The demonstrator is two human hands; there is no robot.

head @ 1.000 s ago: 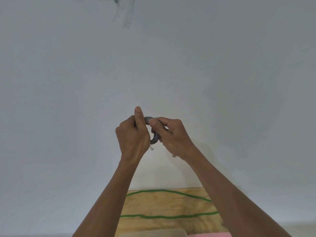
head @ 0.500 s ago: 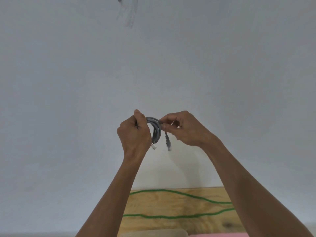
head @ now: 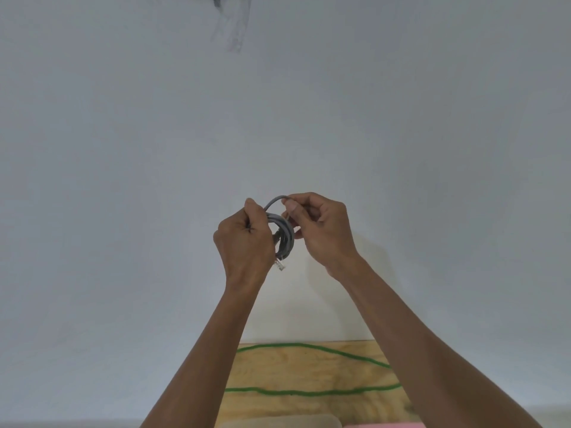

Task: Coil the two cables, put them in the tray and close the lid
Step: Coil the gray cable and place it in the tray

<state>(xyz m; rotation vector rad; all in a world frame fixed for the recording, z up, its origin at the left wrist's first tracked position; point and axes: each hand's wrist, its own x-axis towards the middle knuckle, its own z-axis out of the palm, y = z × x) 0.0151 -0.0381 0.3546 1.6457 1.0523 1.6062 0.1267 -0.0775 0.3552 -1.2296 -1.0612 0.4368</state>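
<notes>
— Since half a second back, what has shifted?
— Right hand (head: 321, 230) has drawn back in beside the coil, and the loose end that hung below it now arches over the top as a small loop; the left hand (head: 245, 242) has barely stirred.
— Start near; what lies lowest in view?
— Both bare forearms rise from the bottom edge; between them a plywood board (head: 306, 373) carries the green cable (head: 309, 392), uncoiled, in two long wavy runs; a beige edge (head: 278, 421) and a pink edge (head: 383, 425) show at the very bottom, too cropped to identify.
— And the hands?
— Raised well above the board; left fingers curl tight round the grey cable (head: 285, 236), gripping its coil, a clear plug hanging just below; right thumb and fingertips pinch the arching end.
— Behind them?
— A plain pale wall (head: 123, 180); a grey smudge (head: 230, 26) near its top.
</notes>
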